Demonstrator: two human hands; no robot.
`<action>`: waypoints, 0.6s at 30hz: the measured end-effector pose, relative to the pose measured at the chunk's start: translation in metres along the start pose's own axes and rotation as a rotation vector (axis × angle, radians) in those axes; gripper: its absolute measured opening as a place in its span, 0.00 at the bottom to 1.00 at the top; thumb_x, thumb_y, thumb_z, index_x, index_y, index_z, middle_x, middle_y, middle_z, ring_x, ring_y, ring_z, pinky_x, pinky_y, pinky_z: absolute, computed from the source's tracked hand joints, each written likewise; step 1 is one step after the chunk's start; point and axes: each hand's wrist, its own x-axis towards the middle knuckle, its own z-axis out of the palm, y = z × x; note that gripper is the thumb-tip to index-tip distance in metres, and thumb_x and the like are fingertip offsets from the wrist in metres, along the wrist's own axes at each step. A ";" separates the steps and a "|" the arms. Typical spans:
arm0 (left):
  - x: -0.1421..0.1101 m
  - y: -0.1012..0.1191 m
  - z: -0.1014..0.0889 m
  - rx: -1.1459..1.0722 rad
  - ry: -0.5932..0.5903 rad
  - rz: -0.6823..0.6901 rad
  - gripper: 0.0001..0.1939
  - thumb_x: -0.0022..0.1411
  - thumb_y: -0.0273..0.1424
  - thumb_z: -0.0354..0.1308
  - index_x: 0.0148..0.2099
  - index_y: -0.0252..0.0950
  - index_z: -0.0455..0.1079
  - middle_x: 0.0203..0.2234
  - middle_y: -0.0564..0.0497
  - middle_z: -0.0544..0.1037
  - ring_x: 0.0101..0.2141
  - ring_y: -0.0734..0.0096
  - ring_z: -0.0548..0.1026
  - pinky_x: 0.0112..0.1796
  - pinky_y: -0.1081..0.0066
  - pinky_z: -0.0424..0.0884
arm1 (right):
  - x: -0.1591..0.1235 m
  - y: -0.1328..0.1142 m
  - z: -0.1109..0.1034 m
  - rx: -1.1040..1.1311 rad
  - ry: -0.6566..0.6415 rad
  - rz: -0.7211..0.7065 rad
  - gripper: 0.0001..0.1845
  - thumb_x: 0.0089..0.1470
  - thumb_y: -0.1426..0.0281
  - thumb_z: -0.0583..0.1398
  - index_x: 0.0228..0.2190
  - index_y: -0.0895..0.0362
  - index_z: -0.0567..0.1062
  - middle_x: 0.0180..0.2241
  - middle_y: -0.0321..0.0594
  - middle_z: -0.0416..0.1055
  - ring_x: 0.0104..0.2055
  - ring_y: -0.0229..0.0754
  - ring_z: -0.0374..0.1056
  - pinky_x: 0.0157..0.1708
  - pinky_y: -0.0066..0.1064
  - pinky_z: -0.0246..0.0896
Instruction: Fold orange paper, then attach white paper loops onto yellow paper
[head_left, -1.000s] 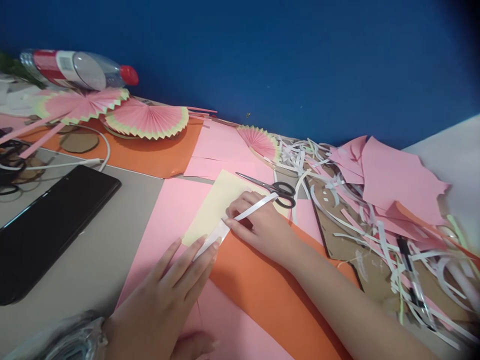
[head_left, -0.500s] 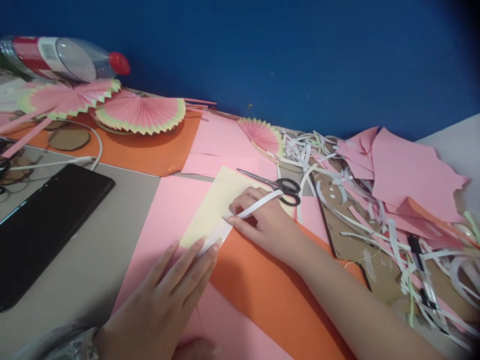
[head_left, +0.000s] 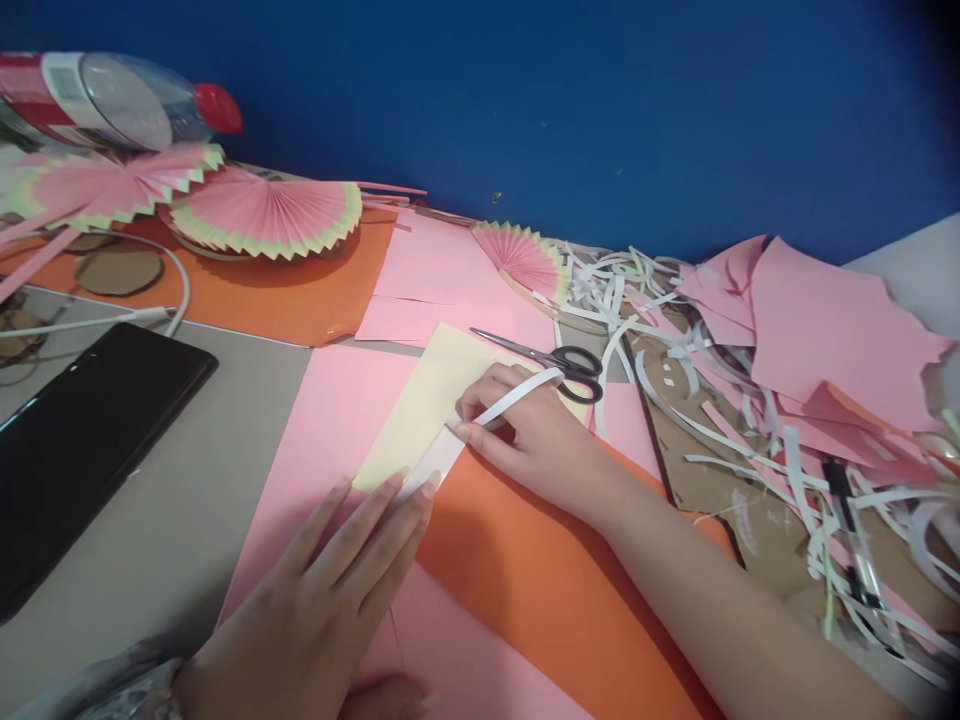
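My left hand (head_left: 322,580) lies flat with outstretched fingers, its fingertips on the lower end of a white strip (head_left: 433,466) that runs along the edge of a pale yellow sheet (head_left: 409,425). Pinched between thumb and fingers of my right hand (head_left: 517,425) is a narrow white backing strip (head_left: 521,397), like that of double-sided tape. Its free end curls up over the back of that hand. Scissors with black handles (head_left: 576,362) lie just beyond. Orange paper (head_left: 517,570) and pink paper (head_left: 289,460) are underneath.
On the left lies a black phone (head_left: 97,440); behind it are pink pleated paper fans (head_left: 270,215) and a plastic bottle (head_left: 127,100). White paper scraps (head_left: 622,290), cut pink paper (head_left: 825,330) and a pen (head_left: 855,530) cover cardboard at right. A blue wall (head_left: 487,110) rises behind.
The camera view has shifted slightly, so the bottle and phone sit further left. Both hands keep nearly the same pose, with the right still pinching the backing strip.
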 end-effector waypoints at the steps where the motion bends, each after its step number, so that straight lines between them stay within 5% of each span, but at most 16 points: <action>1: 0.000 0.000 0.000 0.002 -0.001 0.000 0.37 0.56 0.55 0.49 0.57 0.32 0.65 0.59 0.49 0.62 0.60 0.62 0.55 0.61 0.64 0.36 | 0.000 0.001 -0.001 0.011 -0.003 -0.008 0.07 0.57 0.66 0.56 0.28 0.55 0.68 0.30 0.35 0.66 0.33 0.37 0.60 0.35 0.31 0.50; 18: 0.000 0.000 0.002 0.016 -0.025 0.007 0.41 0.55 0.56 0.49 0.60 0.29 0.61 0.60 0.44 0.61 0.61 0.59 0.52 0.61 0.63 0.37 | -0.003 0.000 0.000 -0.021 0.001 -0.035 0.06 0.58 0.70 0.54 0.29 0.56 0.68 0.32 0.37 0.67 0.37 0.40 0.61 0.37 0.33 0.50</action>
